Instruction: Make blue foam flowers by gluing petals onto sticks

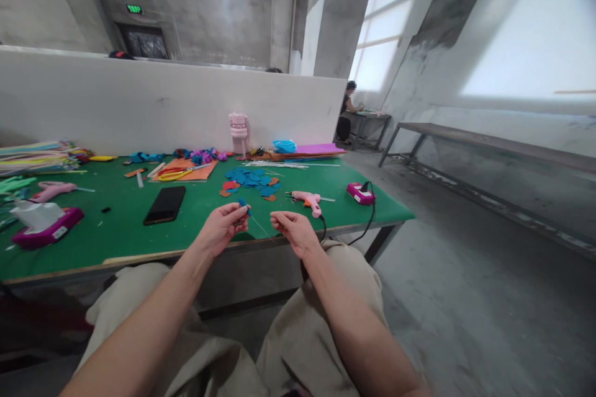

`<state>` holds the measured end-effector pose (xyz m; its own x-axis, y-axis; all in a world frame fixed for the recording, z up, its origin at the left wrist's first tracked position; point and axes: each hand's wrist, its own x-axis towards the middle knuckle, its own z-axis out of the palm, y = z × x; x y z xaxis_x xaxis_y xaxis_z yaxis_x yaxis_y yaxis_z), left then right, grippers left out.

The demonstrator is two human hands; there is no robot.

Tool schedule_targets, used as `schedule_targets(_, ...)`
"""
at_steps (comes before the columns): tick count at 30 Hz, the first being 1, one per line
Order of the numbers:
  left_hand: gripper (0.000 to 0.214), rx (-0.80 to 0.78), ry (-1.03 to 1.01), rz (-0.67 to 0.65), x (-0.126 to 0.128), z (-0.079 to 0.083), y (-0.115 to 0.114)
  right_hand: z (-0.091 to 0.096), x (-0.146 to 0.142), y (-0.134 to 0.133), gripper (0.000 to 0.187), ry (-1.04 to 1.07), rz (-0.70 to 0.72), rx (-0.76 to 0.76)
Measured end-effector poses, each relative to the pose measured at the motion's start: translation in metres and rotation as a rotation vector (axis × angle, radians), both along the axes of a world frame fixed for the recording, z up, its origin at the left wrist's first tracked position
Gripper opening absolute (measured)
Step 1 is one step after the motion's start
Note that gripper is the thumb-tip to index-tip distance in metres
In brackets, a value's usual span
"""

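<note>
My left hand [226,225] is closed in a pinch on a small blue foam piece [243,203] fixed to a thin wire [261,227] that slants down to the right. My right hand [291,227] is held beside it, fingers curled, its fingertips close to the wire's lower end; I cannot make out whether they grip it. Both hands hover just in front of the near edge of the green table [121,232]. A pile of blue and orange foam petals [251,181] lies behind them, and a pink glue gun [308,201] rests to the right.
A black phone [164,205], yellow scissors [174,174] on an orange sheet, a second glue gun [52,190], a magenta box [46,227] and a pink power strip [360,193] are on the table. A white partition stands behind. A person sits far back right.
</note>
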<state>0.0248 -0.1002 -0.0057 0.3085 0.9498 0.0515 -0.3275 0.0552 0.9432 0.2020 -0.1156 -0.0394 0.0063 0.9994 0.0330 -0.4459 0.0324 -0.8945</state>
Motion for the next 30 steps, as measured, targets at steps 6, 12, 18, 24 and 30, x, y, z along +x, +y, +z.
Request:
schedule_targets(6, 0.016, 0.009, 0.014, 0.000, 0.000, 0.000, 0.000, 0.002, -0.001, -0.002, 0.020, -0.011, -0.047, 0.027)
schedule_targets(12, 0.017, 0.010, 0.034, -0.008, 0.002, -0.001, -0.001, 0.000, -0.002, 0.000, 0.021, -0.216, -0.165, 0.092)
schedule_targets(18, 0.017, -0.001, 0.025, -0.004, 0.003, -0.001, -0.001, -0.008, -0.002, 0.008, 0.027, -0.159, -0.181, 0.081)
schedule_targets(24, 0.017, -0.002, 0.024, -0.001, 0.003, 0.000, -0.001, -0.008, -0.003, 0.009, 0.029, -0.097, -0.189, 0.090)
schedule_targets(30, 0.016, 0.005, 0.030, -0.009, 0.003, -0.001, -0.001, -0.007, -0.003, 0.007, 0.023, -0.093, -0.145, 0.090)
